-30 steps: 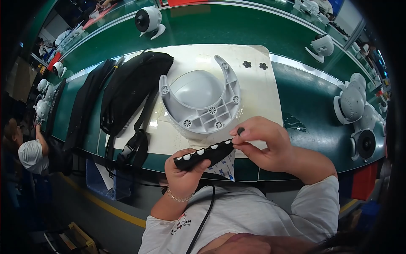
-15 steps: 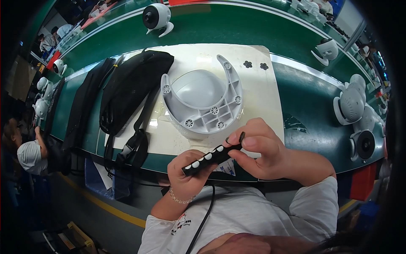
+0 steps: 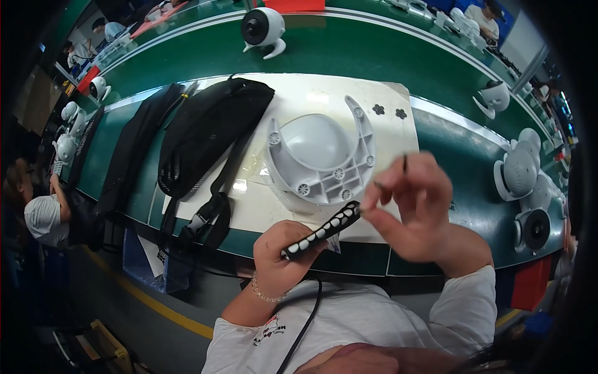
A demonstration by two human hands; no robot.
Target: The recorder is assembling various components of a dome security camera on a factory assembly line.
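Grey bracket, black bag — behind button strip

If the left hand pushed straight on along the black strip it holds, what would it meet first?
The left hand points the black strip up and to the right, straight at the right hand's fingertips, which already sit at the strip's tip. Those would come first; the grey curved housing lies just beyond, though depth is unclear.

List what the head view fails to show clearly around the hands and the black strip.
- Small dark piece at the right hand: too small and blurred to identify.
- Black strip: its lower end is hidden inside the left hand.
- White curved housing: its near edge is partly covered by the right hand's fingers.
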